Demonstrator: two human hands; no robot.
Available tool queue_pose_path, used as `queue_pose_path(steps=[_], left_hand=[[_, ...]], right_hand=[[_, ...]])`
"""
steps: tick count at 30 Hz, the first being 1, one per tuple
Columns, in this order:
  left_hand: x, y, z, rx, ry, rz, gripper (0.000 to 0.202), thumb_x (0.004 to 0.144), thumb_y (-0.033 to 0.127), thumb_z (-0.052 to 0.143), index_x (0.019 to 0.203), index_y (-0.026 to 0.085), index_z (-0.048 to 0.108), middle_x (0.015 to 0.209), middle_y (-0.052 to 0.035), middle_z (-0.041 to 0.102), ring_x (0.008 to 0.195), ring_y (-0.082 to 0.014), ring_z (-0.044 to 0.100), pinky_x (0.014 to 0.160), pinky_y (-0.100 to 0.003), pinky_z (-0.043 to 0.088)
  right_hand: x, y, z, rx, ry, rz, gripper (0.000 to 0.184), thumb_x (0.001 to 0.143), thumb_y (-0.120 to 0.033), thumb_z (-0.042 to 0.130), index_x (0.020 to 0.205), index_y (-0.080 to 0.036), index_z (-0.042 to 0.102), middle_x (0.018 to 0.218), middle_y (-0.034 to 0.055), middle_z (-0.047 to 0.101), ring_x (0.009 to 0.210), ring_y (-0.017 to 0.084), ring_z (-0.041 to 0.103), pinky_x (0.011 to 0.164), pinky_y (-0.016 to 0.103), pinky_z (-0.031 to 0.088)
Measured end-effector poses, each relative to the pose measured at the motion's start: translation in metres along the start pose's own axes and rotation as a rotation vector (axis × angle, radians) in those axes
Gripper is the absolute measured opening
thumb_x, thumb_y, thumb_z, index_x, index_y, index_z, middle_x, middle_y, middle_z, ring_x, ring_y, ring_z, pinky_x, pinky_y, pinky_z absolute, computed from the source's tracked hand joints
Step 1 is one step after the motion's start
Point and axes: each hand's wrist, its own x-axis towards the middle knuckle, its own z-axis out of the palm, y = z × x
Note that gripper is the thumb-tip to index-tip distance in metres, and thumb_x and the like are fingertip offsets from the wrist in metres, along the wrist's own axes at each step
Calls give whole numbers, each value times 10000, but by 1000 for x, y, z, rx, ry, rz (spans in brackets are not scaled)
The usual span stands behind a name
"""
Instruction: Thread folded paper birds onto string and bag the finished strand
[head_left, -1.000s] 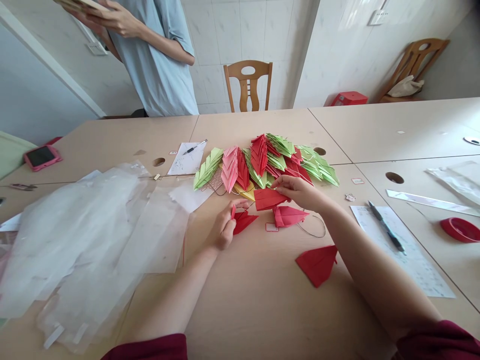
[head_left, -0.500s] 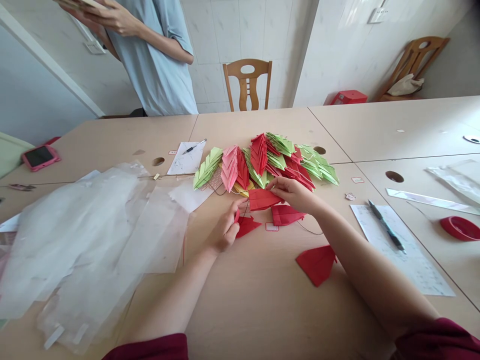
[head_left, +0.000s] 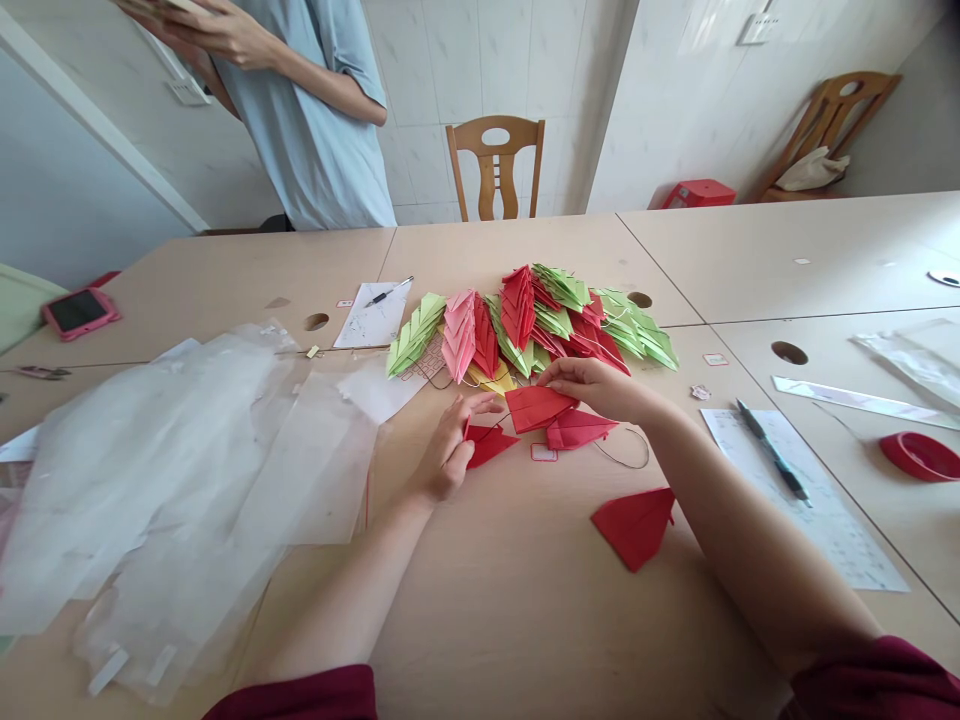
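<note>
My right hand (head_left: 596, 388) pinches a red folded paper piece (head_left: 534, 408) by its far edge, just above the table. Partly under it, a second red folded piece (head_left: 581, 430) lies with a thin cord (head_left: 636, 450) trailing to its right. My left hand (head_left: 448, 450) is closed on another red folded paper piece (head_left: 491, 445), thumb below and index finger stretched out above. Its hold is partly hidden behind the fingers. One more red folded piece (head_left: 634, 530) rests near my right forearm. Beyond both hands sits a heap of pleated paper strips in green (head_left: 416, 335), pink (head_left: 458, 335) and red (head_left: 517, 310).
Translucent plastic bags (head_left: 172, 470) cover the left side. On the right are a written sheet (head_left: 847, 550) with a pen (head_left: 772, 452), a red tape roll (head_left: 921, 457) and a clear strip (head_left: 862, 400). A person in light blue (head_left: 315, 130) stands across the table by a chair (head_left: 496, 165).
My right hand has shifted slightly right and toward me with its red piece, away from my left hand. My left index finger has stretched out.
</note>
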Motion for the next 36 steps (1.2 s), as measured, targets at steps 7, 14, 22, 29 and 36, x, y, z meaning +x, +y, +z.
queue_pose_path(steps=[7, 14, 22, 29, 36], left_hand=[[2, -8, 4, 24, 59, -34, 647, 703, 63, 364, 1325, 206, 472, 1197, -69, 628, 1137, -232, 578, 1032, -476, 446], [3, -14, 12, 278, 70, -60, 682, 753, 15, 359, 1410, 186, 419, 1432, -82, 466, 1343, -223, 421, 1140, -453, 360], [1, -17, 21, 518, -53, -104, 627, 856, 83, 361, 1476, 158, 309, 1542, -110, 322, 1438, -236, 277, 1191, -496, 231], [-6, -19, 35, 608, 87, -183, 813, 820, 206, 492, 1517, 80, 91, 1574, -224, 147, 1463, -374, 77, 1144, -632, 170], [-2, 7, 27, 541, 185, 24, 725, 812, 105, 486, 1495, 158, 247, 1494, -150, 388, 1393, -314, 350, 1120, -536, 335]], right_hand=[[-3, -1, -6, 15, -31, 2, 258, 904, -413, 482, 1022, -243, 636, 894, 26, 607, 720, 144, 507, 640, 287, 402], [-3, 4, -7, -75, -41, 37, 270, 890, -415, 488, 1015, -241, 653, 859, 22, 599, 669, 136, 468, 608, 284, 367], [-6, -1, -9, -192, -153, 33, 212, 880, -328, 487, 982, -249, 655, 890, 33, 620, 732, 165, 511, 628, 294, 374], [-6, -1, -7, -267, -143, 55, 207, 876, -290, 482, 984, -264, 657, 901, 38, 635, 768, 184, 545, 640, 302, 397], [-4, -1, -2, -20, -142, 99, 163, 888, -289, 497, 996, -234, 605, 854, 20, 637, 680, 153, 622, 624, 285, 483]])
